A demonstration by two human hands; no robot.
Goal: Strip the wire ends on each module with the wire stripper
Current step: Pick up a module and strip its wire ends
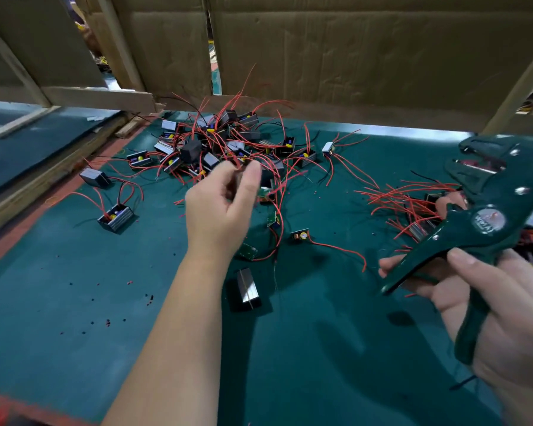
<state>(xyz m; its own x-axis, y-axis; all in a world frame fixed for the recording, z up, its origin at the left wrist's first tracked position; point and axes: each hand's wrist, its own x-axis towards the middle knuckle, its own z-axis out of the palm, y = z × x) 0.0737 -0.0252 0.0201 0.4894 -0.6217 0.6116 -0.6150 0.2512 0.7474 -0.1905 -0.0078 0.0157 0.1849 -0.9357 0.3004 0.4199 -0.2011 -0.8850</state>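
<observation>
Ahead, tangled modules [191, 150]; left fingers [250, 179] pinch a wire [271, 167], right fingers [462, 256] grip stripper [486, 216].

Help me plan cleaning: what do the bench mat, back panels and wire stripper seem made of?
Bench mat: probably matte teal rubber or felt, no glare. Back panels: brown corrugated cardboard, creased and torn. Wire stripper: glossy dark-green painted metal or hard plastic, shiny rivets.
</observation>
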